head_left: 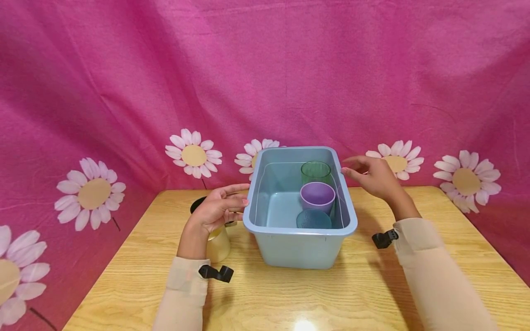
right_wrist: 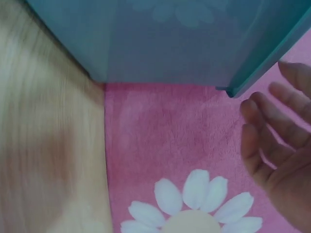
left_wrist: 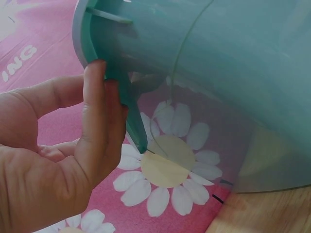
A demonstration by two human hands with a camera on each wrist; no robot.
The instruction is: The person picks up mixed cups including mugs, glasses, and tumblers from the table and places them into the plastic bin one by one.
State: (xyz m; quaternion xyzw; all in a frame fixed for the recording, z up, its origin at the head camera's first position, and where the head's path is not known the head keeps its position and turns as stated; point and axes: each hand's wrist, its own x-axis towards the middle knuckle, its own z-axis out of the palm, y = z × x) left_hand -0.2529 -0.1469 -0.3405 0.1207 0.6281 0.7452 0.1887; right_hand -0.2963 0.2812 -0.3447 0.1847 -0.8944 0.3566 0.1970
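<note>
A blue-grey plastic tub (head_left: 300, 250) stands on the wooden table between both hands. Inside it, along the right side, are a green clear glass (head_left: 315, 171), a purple cup (head_left: 317, 195) and a dark teal round piece (head_left: 313, 219). My left hand (head_left: 218, 208) is at the tub's left rim, its fairly straight fingers (left_wrist: 95, 109) touching the edge from outside. On the other side, my right hand (head_left: 371, 177) is beside the right rim. Its loosely bent fingers (right_wrist: 252, 109) appear just apart from the tub in the right wrist view.
Partly hidden behind the left hand and wrist are a pale gold cup (head_left: 219, 246) and a black object (head_left: 197, 204). A pink cloth (head_left: 285, 92) with white daisies hangs behind the wooden table (head_left: 265, 299).
</note>
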